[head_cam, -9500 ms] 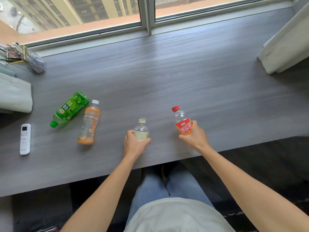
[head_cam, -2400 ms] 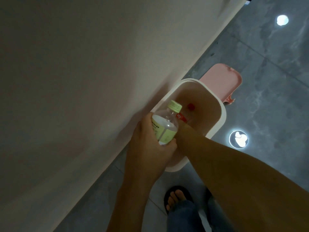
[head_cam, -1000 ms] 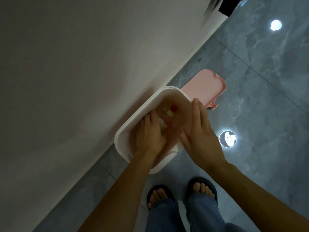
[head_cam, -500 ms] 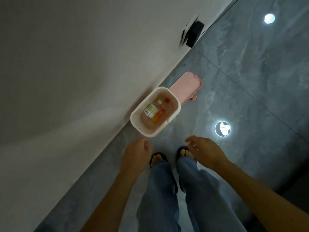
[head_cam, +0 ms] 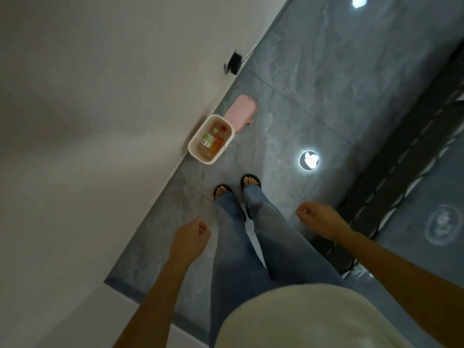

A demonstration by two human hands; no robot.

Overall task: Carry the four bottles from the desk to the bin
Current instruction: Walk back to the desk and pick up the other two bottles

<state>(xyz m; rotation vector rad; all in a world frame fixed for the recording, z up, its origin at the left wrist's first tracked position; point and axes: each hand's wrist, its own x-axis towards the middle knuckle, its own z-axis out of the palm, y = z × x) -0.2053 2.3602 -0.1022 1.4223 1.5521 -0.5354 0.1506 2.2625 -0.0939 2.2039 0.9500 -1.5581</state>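
1. Bottles numbering two lay in the bin [head_cam: 194, 148]: a clear one with a pale green label [head_cam: 208, 139] and, just beside it, one with a red label [head_cam: 218, 143] and a red cap. They lay side by side on the bin's floor, caps toward the far end.

2. By that count the job looked about half done; the task names four bottles, and neither the other two nor the desk showed in this view.

3. The step in hand seemed to be the walk back to the desk. The person stood upright on the grey floor [head_cam: 313, 91], toes pointing at the bin.

4. The left hand [head_cam: 192, 237] was empty, fingers curled in loosely toward the palm. It hung low beside the left leg.

5. The right hand [head_cam: 320, 217] was empty too, half closed with the fingers bent under, held out to the right of the legs.

6. The bin stood against the wall [head_cam: 88, 96], well ahead of both hands and past the feet, nearer the left hand's side. Its pink lid [head_cam: 239, 114] lay open behind it on the floor.

7. The next move would call for turning away from the bin, reaching the desk, and taking one remaining bottle in each hand, so a single further trip could finish the job.

8. With the lid already open, nothing stood in the way of dropping them in.
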